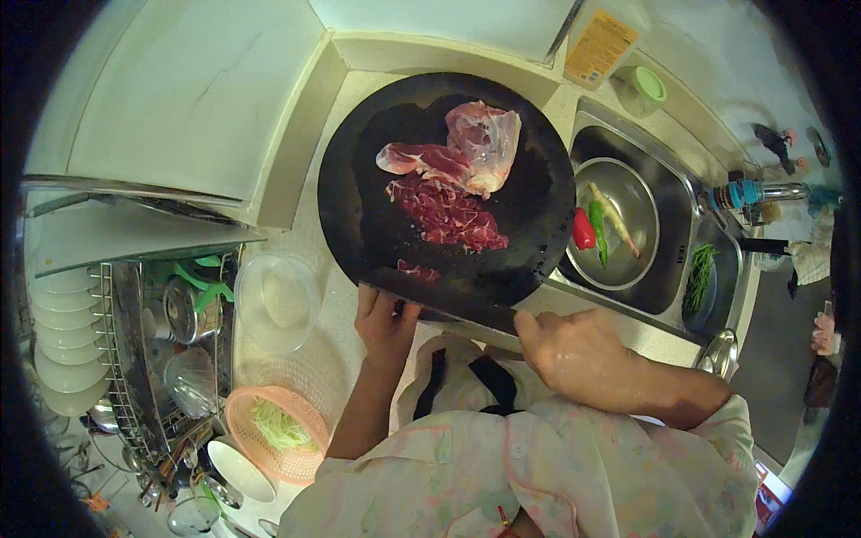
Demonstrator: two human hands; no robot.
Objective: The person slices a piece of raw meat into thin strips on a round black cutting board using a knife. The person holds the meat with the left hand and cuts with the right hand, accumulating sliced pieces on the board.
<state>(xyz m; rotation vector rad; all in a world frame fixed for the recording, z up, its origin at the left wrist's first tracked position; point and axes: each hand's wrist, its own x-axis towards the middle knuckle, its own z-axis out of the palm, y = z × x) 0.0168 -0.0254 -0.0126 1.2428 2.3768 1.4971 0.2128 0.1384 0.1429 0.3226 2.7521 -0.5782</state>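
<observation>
A round black cutting board [350,195] lies on the counter before me. Near its front edge, my right hand [572,353] grips the handle end of a dark, wide-bladed kitchen knife [444,299]. My left hand [387,323] is at the blade's other end, its fingers against the blade; whether they close on it is hard to tell. A small piece of cut red meat [418,270] lies just beyond the blade. Farther back sits a heap of sliced red meat [451,214], touching a long raw piece [424,158] and a large raw chunk with pale membrane [483,138].
Right of the board, a steel sink [672,269] holds a metal bowl [622,276] with red and green peppers and a pale root. At left stand a clear plastic container [276,302], a pink basket [239,417] of pale green shreds and a dish rack [114,329]. A person's hand [824,334] shows far right.
</observation>
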